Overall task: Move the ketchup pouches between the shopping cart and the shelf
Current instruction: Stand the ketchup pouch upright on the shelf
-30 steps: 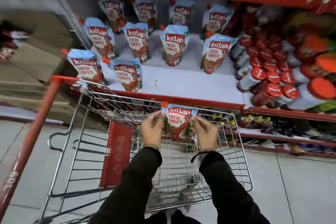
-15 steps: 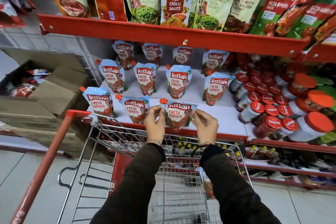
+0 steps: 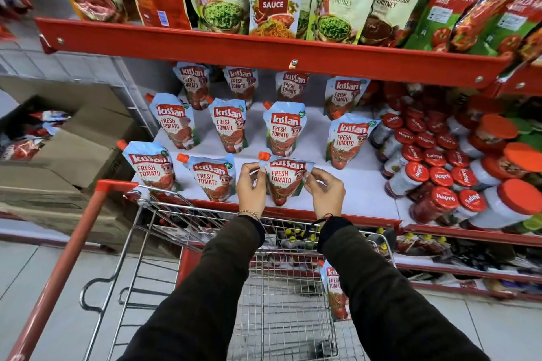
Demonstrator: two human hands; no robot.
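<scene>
A blue and red Kissan ketchup pouch point(image 3: 286, 180) stands upright at the front edge of the white shelf point(image 3: 363, 184), in line with two other pouches to its left. My left hand point(image 3: 251, 189) pinches its top left corner under the orange cap. My right hand point(image 3: 327, 192) pinches its top right corner. Several more ketchup pouches point(image 3: 227, 124) stand in rows further back on the shelf. One pouch point(image 3: 335, 293) leans inside the wire shopping cart point(image 3: 281, 311), partly hidden by my right sleeve.
The cart's red handle point(image 3: 61, 269) runs down the left. Jars with red lids point(image 3: 440, 173) crowd the shelf's right side. A red upper shelf point(image 3: 264, 54) carries sauce packets. Open cardboard boxes point(image 3: 73, 149) sit on the left.
Both hands carried the pouch up out of the cart and forward onto the shelf's front row. The camera tilted upward, revealing the upper shelf.
</scene>
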